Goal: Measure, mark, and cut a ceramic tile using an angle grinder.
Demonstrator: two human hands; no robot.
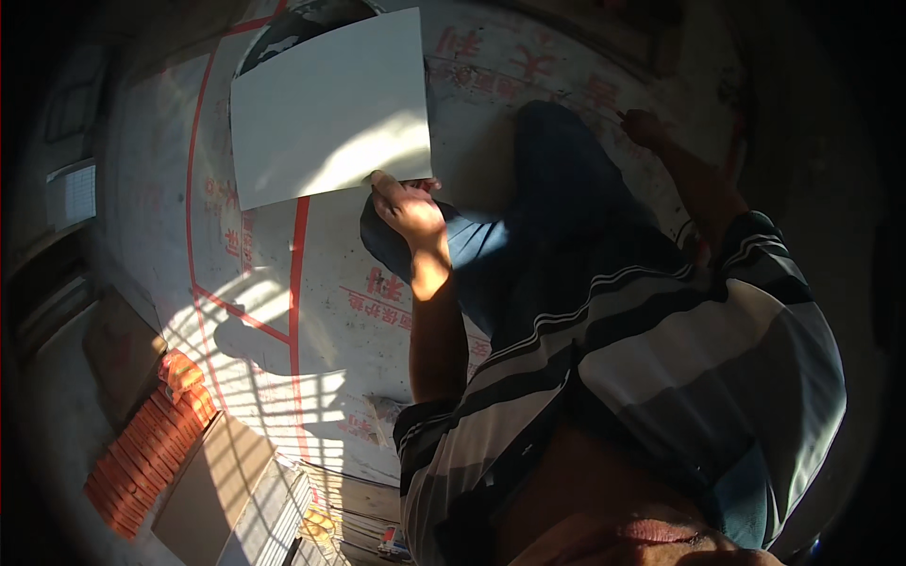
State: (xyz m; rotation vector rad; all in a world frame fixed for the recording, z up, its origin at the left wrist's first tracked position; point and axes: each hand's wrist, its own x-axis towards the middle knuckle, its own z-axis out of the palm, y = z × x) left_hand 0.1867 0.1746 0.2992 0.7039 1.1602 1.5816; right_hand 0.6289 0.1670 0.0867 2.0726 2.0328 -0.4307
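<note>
My left hand (410, 209) grips the near right corner of a large white rectangular tile (326, 113), thumb on top and fingers underneath. The tile is held out over the far left of the floor, with a bright patch of sunlight across its near right part. Behind it, partly covered, is a bucket (300, 30) with a dark inside and pale smears. My right hand (645, 128) is away from the tile, low beyond my right knee, in shadow. Its fingers look curled, and I cannot make out what is in them.
Printed white protective sheeting (340, 340) with red lines covers the floor. An orange-red bundled stack (151, 443) lies at the lower left beside a stack of flat boards or tiles (212, 491). My bent legs (566, 179) in blue trousers take up the middle.
</note>
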